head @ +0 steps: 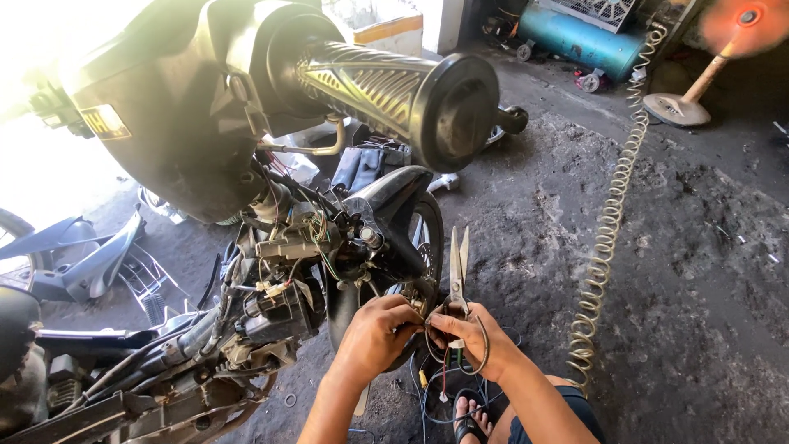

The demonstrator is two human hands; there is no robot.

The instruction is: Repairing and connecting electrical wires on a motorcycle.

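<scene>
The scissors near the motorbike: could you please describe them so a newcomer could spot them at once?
Start at the stripped motorbike and its front wheel. Just right of the wheel, the right hand holds the scissors above thin wires. Their pale metal blades point straight up, closed, unlike the dark parts around them.

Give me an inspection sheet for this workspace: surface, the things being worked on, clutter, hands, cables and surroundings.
Surface: dark, gritty, stained concrete floor.
Job's things: scissors, blades pointing up, in the right hand; a bundle of thin wires hangs below both hands beside the stripped motorbike.
Clutter: removed body panels lie on the floor at left.
Hands: left hand pinches the wires; right hand grips the scissors' handles.
Cables: exposed wiring loom on the bike; coiled air hose runs across the floor.
Surroundings: blue compressor tank, spinning pedestal fan, handlebar grip close to the camera.
</scene>
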